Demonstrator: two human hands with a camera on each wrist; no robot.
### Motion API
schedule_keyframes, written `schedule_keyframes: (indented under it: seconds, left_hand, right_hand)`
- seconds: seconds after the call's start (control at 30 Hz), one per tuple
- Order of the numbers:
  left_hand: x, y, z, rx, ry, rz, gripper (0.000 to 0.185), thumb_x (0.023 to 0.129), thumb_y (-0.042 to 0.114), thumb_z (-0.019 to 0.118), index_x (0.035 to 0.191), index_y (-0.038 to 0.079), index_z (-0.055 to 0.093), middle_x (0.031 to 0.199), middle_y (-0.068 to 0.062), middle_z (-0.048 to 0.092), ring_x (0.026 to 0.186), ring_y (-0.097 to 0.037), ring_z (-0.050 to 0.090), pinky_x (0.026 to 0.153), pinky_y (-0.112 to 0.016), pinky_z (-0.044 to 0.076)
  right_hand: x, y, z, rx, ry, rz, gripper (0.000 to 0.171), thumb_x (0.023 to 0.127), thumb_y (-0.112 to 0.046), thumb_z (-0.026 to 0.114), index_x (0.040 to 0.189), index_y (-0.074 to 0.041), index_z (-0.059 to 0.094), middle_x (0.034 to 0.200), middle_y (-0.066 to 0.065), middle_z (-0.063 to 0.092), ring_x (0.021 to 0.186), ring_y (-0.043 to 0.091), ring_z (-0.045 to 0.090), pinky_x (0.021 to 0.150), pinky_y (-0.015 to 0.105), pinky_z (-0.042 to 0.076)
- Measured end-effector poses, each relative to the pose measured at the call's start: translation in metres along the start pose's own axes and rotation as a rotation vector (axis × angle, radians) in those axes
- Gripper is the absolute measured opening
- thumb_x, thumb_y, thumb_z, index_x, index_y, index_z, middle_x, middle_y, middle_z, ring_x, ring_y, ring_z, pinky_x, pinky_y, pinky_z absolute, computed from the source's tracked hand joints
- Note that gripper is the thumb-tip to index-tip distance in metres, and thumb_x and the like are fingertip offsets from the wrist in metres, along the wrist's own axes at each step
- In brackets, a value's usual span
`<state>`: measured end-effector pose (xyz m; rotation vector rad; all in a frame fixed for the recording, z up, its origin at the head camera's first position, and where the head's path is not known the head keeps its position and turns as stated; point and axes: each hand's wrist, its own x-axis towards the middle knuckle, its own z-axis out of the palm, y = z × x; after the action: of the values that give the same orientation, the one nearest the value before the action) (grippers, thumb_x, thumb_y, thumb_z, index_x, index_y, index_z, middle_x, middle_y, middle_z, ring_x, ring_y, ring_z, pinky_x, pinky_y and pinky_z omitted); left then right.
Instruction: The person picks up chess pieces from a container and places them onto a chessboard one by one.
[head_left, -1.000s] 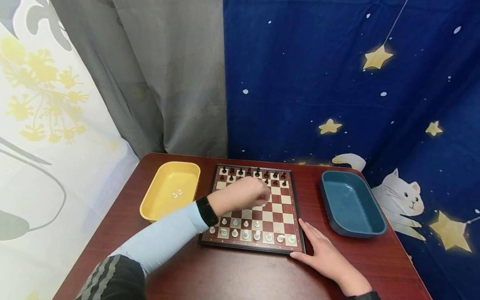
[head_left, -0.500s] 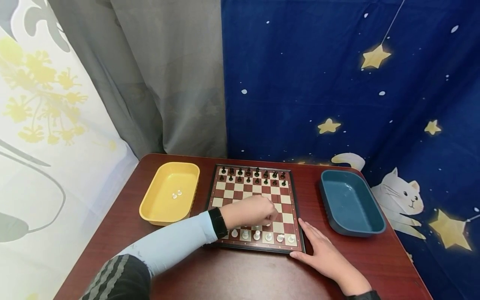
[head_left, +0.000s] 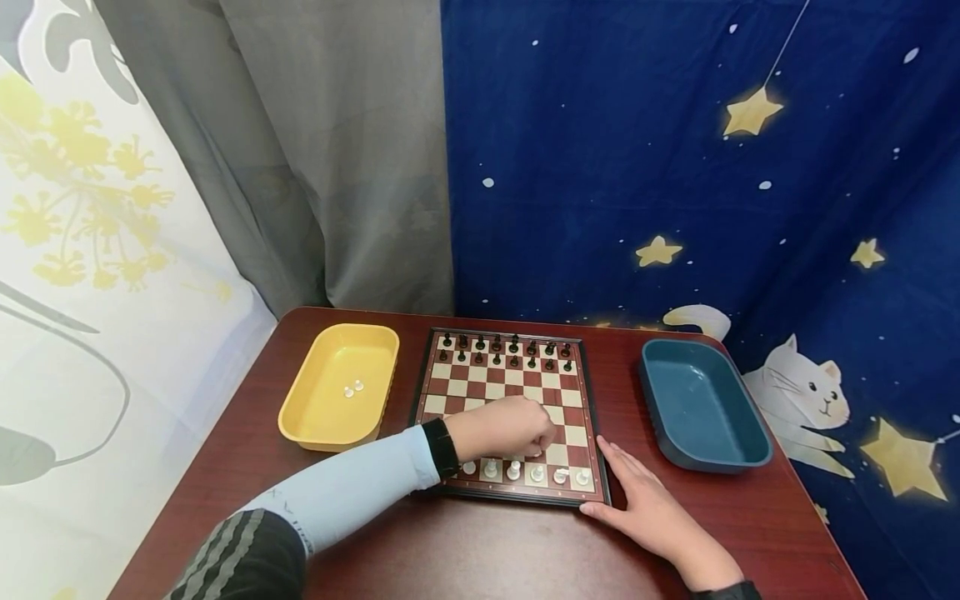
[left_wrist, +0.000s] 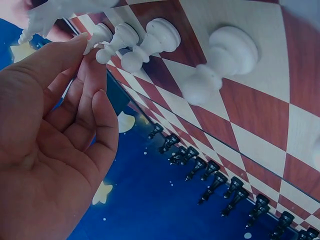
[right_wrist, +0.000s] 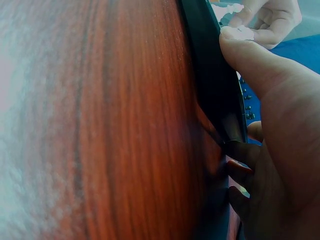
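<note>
white chess piece [left_wrist: 50, 15] upright, left hand [head_left: 510, 427] fingers pinching it.

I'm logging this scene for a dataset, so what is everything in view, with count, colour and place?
chessboard: one, red and cream squares, dark frame, table middle
black pieces: two rows, far end of the board; exact count unclear
white pieces: several, near end of the board
yellow tray: one, left of the board, two small white pieces inside
blue tray: one, right of the board
table: one, reddish-brown wood
left hand: fingers curled over the near white pieces
right hand: flat on the table, touching the board's near right corner
</note>
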<state>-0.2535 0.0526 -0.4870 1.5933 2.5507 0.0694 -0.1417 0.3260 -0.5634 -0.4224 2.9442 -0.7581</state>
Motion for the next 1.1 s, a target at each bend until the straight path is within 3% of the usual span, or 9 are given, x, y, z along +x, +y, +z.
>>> schedule_keyframes:
  seconds: [0.33,0.6,0.83,1.1]
  left_hand:
    - [-0.004,0.0,-0.003,0.008,-0.001,-0.026,0.005,0.105,0.021,0.078,0.105,0.022,0.082,0.095,0.014,0.075,0.085,-0.001,0.066,0.079,-0.02,0.055]
    - [-0.029,-0.012,-0.038,-0.028,0.074,-0.076,0.012,0.103,0.023,0.08,0.114,0.017,0.082,0.107,0.006,0.079,0.097,-0.006,0.072,0.086,-0.022,0.057]
    - [-0.072,-0.049,-0.06,-0.051,0.215,-0.186,0.009,0.103,0.021,0.079,0.109,0.014,0.081,0.1,0.003,0.076,0.091,-0.012,0.071,0.084,-0.032,0.059]
    - [-0.145,-0.102,-0.068,-0.129,0.354,-0.388,0.005,0.103,0.019,0.079,0.107,0.016,0.082,0.104,0.003,0.077,0.089,-0.016,0.068,0.085,-0.039,0.057]
  right_hand:
    - [0.002,0.0,0.002,-0.004,-0.003,-0.006,0.111,0.092,-0.072,0.079,0.173,-0.011,0.035,0.17,0.025,0.044,0.156,0.049,0.041,0.117,0.071,0.04]
    - [0.003,-0.001,0.001,0.007,-0.013,0.005,0.112,0.091,-0.073,0.078,0.174,-0.011,0.034,0.17,0.026,0.043,0.156,0.05,0.039,0.117,0.072,0.039]
    - [0.003,-0.002,0.0,0.006,-0.022,0.008,0.112,0.091,-0.073,0.078,0.174,-0.012,0.034,0.17,0.027,0.042,0.156,0.051,0.039,0.117,0.073,0.038]
    - [0.001,-0.002,-0.001,0.003,-0.009,-0.001,0.111,0.091,-0.071,0.079,0.173,-0.01,0.035,0.169,0.027,0.044,0.155,0.051,0.04,0.116,0.073,0.039]
